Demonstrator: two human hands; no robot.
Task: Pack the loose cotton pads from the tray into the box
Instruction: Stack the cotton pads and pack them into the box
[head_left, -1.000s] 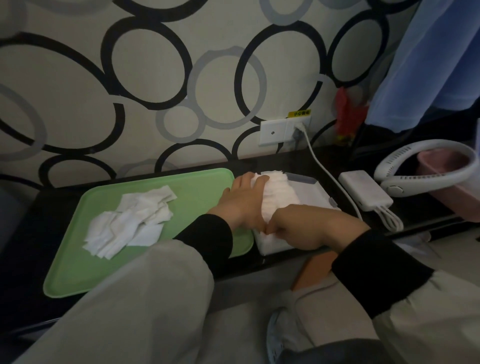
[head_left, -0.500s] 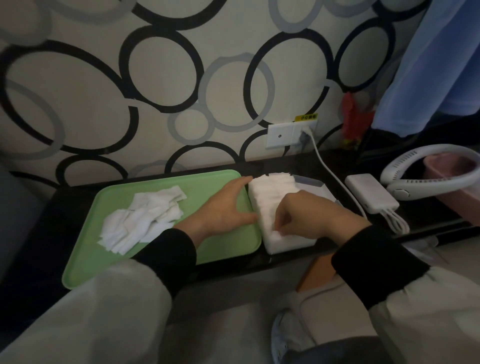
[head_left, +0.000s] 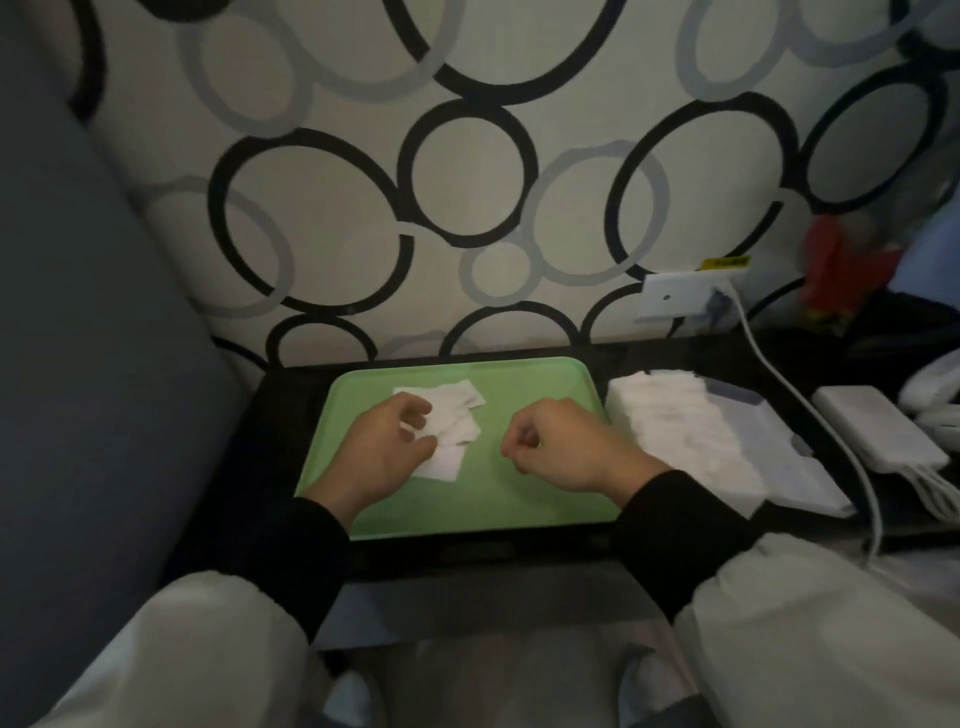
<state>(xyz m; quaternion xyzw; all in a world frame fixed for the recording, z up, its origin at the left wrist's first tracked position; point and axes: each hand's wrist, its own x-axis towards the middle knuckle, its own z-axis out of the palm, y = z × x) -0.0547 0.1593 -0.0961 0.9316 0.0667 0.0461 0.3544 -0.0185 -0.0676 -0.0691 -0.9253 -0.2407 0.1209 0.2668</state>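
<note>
With both black cuffs (head_left: 680, 525) low in frame, the hands sit over the green tray (head_left: 467, 512) on the black bench (head_left: 270, 447).

Left hand (head_left: 382, 449): grip narrow, fingers curled onto the left edge of the loose cotton pads (head_left: 457, 418), thumb touching a pad. Cannot tell if a pad is actually pinched.

Right hand (head_left: 563, 449): grip closed into a loose fist, thumb tip against forefinger, nothing visible in it. It is over bare tray just right of the pile, clear of the pads.

The pile lies in the tray's far-left part, pads overlapping.

Box (head_left: 800, 467) stands just right of the tray; a packed stack of pads (head_left: 670, 431) fills its left side.

Further right: white power bank (head_left: 878, 434), and a white cable (head_left: 779, 374) running up to the wall outlet (head_left: 670, 301). Circle-pattern wallpaper (head_left: 467, 171) behind.
</note>
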